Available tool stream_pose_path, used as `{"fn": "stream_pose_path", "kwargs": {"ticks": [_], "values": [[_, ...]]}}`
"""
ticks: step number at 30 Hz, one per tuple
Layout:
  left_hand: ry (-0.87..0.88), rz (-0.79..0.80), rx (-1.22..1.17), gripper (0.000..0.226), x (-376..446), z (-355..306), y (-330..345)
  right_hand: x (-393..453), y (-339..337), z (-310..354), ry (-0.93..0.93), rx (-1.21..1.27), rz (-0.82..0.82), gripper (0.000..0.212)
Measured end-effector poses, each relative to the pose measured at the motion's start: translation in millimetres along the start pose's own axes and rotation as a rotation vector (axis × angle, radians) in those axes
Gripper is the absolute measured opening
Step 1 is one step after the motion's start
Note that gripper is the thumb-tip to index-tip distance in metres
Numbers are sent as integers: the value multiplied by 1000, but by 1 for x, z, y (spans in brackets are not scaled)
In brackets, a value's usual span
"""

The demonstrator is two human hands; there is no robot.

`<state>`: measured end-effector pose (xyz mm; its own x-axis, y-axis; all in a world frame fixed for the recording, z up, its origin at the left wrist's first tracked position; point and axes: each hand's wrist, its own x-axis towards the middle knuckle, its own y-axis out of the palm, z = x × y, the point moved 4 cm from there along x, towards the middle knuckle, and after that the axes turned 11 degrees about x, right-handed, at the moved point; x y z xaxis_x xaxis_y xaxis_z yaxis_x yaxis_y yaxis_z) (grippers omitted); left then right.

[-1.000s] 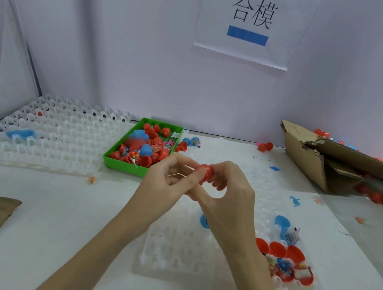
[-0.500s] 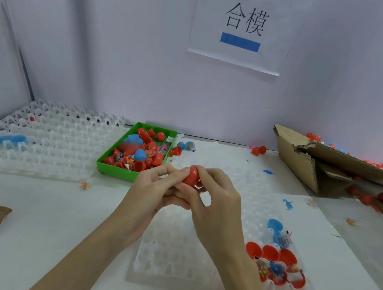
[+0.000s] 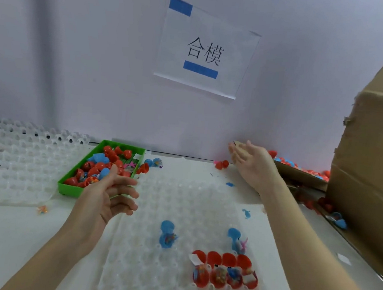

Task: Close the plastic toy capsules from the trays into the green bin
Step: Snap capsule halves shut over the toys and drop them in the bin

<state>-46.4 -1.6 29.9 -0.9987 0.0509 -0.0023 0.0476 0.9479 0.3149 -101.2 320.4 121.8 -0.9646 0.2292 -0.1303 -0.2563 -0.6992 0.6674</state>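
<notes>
Both hands are empty, fingers loose: left hand (image 3: 107, 197) hangs just beside the green bin (image 3: 72, 189), right hand (image 3: 252, 165) well off to its right. Open red capsules (image 3: 224, 274) sit in the clear tray (image 3: 178, 214) near the bin, more capsules piled inside the bin itself.

Near tray (image 3: 178, 214) lay centre on bench (image 3: 11, 232), open capsules (image 3: 224, 273) in its near-right cells. Bin (image 3: 68, 187) stood behind-left of it, heaped with capsules. Second tray (image 3: 14, 161) lay left of bin. Cardboard box (image 3: 371, 175) stood far right; sign (image 3: 205, 49) hung on wall behind.
</notes>
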Motion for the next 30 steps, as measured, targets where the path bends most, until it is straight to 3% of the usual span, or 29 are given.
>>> {"fn": "stream_pose_path", "kwargs": {"ticks": [5,7,9,13,22,30], "values": [[18,27,9,49,-2,0,4,-24,-50,-7,-133,-1130,18,18],[18,34,19,49,-3,0,6,-36,-60,-14,-9,-1481,155,9],[18,34,36,49,-3,1,7,-43,-66,-21,130,-1642,251,5],[10,31,67,47,-3,2,5,-43,-67,-28,198,-1815,336,6],[9,32,81,43,-2,1,4,-34,-70,-33,220,-1933,401,8],[234,133,425,22,-8,9,15,-38,-38,-18,112,-1816,427,8]]}}
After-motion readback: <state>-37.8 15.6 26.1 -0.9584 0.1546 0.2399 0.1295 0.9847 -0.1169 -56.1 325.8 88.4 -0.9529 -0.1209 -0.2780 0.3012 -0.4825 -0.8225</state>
